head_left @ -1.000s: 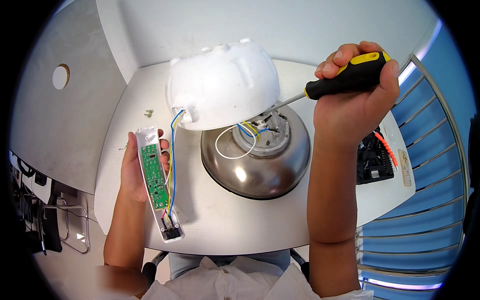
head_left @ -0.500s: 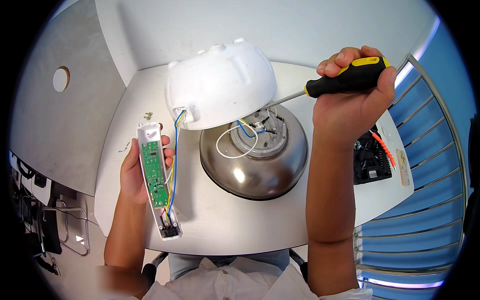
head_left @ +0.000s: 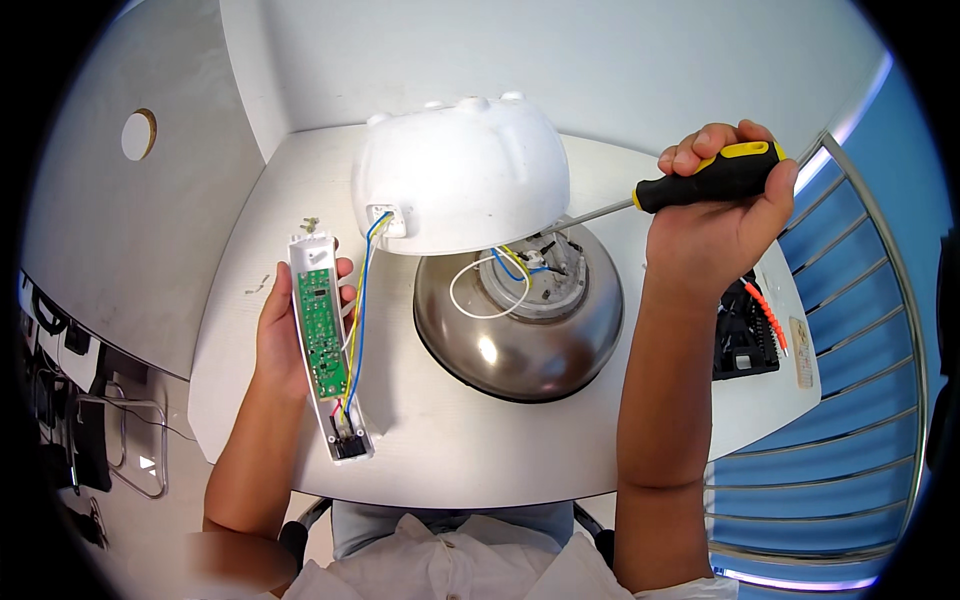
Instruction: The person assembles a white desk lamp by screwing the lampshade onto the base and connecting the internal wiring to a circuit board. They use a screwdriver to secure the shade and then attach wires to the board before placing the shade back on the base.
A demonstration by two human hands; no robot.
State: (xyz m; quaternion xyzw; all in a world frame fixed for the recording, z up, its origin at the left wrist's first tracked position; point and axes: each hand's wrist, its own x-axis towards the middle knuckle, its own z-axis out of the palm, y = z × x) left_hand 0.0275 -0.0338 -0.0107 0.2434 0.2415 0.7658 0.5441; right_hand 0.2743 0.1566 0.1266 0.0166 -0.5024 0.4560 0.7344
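Note:
In my left hand (head_left: 280,335) is a long white plastic handle housing (head_left: 313,254), with a green circuit board (head_left: 322,330) exposed inside it. Blue and yellow wires run from its lower end up into a slot in a white plastic shell (head_left: 470,175). My right hand (head_left: 705,225) is wrapped around a black-and-yellow screwdriver (head_left: 712,178), its shaft slanting down-left to the shell's lower right edge; the tip is hard to make out. Beneath the tilted shell, a metal bowl (head_left: 500,365) lies upside down. Its grey base carries terminals, wires and a white wire loop (head_left: 455,300).
All this rests on a white table (head_left: 440,450) against a wall. Small screws (head_left: 311,225) lie beyond the housing. At right are a black tool case (head_left: 745,345) and a red-handled thin tool (head_left: 765,312). A metal railing (head_left: 850,370) borders the right; a grey panel (head_left: 120,220) stands left.
The white shell has tipped slightly, its lower right edge now sitting lower. My right hand and the screwdriver have come down a little. The whole view has shifted slightly.

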